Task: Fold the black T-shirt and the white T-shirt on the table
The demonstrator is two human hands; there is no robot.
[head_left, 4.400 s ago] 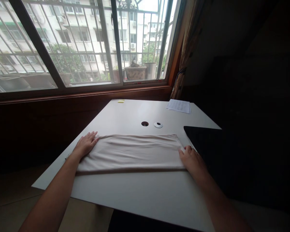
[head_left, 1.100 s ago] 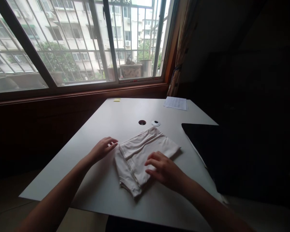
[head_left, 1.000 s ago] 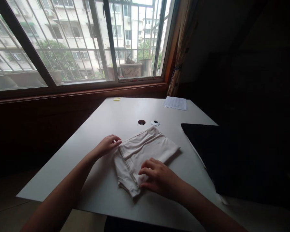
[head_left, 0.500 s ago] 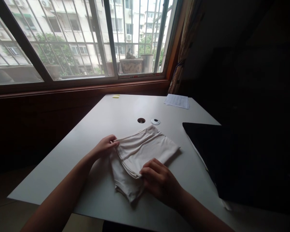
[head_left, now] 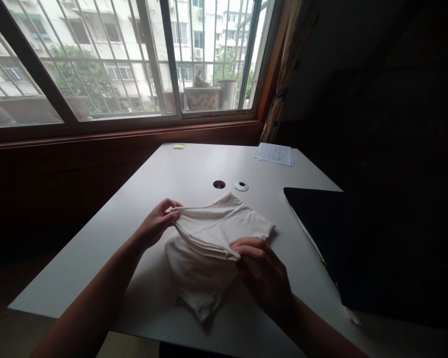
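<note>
A white cloth (head_left: 216, 223), folded in layers, lies on the white table (head_left: 134, 184), its near part spreading toward the front edge. My left hand (head_left: 160, 219) pinches the left corner of the upper layers between thumb and fingers. At the right end of the same layered edge, my right hand (head_left: 263, 263) grips the cloth with its fingertips. Between both hands the edge is lifted a little and sags, showing several layers. The lower part of the cloth rests crumpled on the table beneath.
A dark flat object (head_left: 321, 238) covers the table's right side. Printed papers (head_left: 274, 153) and a yellow note (head_left: 178, 146) lie at the back. Beyond the cloth are a round hole (head_left: 219, 184) and a white ring-shaped cover (head_left: 241, 186).
Both hands have raised the layered edge slightly. My right hand has moved right and away from me, my left hand slightly up and left, and the edge now looks opened and stretched.
</note>
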